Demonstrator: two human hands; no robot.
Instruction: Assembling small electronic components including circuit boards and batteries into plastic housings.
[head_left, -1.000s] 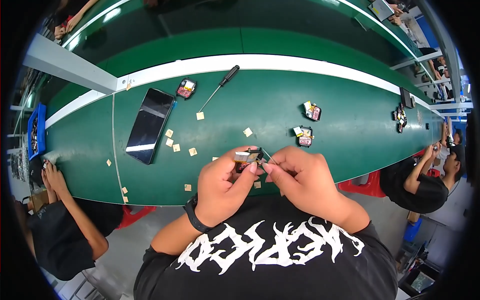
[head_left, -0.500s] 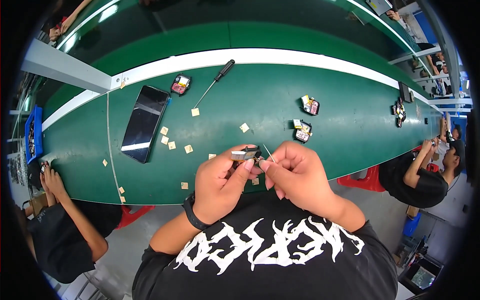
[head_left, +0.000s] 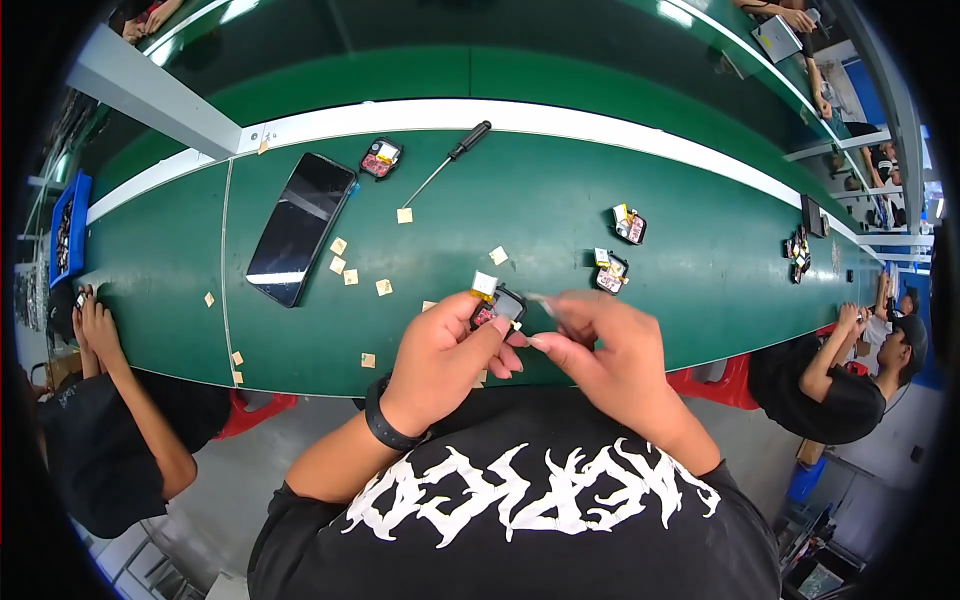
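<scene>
My left hand [head_left: 445, 352] grips a small black square device [head_left: 497, 305] with a red and yellow inside and a pale tab sticking up. Beside it, my right hand [head_left: 598, 345] pinches a thin silvery tool [head_left: 541, 300] whose tip points at the device. Both hands hover over the near edge of the green bench [head_left: 420, 330]. A black band sits on my left wrist.
On the bench lie a black phone [head_left: 301, 226], a black-handled screwdriver [head_left: 455, 160], three more small devices [head_left: 381, 158] [head_left: 628, 224] [head_left: 610, 272] and several tan paper squares [head_left: 351, 277]. Other people work at the left [head_left: 100, 340] and right [head_left: 850, 350]. A blue bin [head_left: 66, 230] stands at the far left.
The device has tilted up in my left hand, showing its pale tab. My right hand has pulled slightly rightward, the tool now clear of the device.
</scene>
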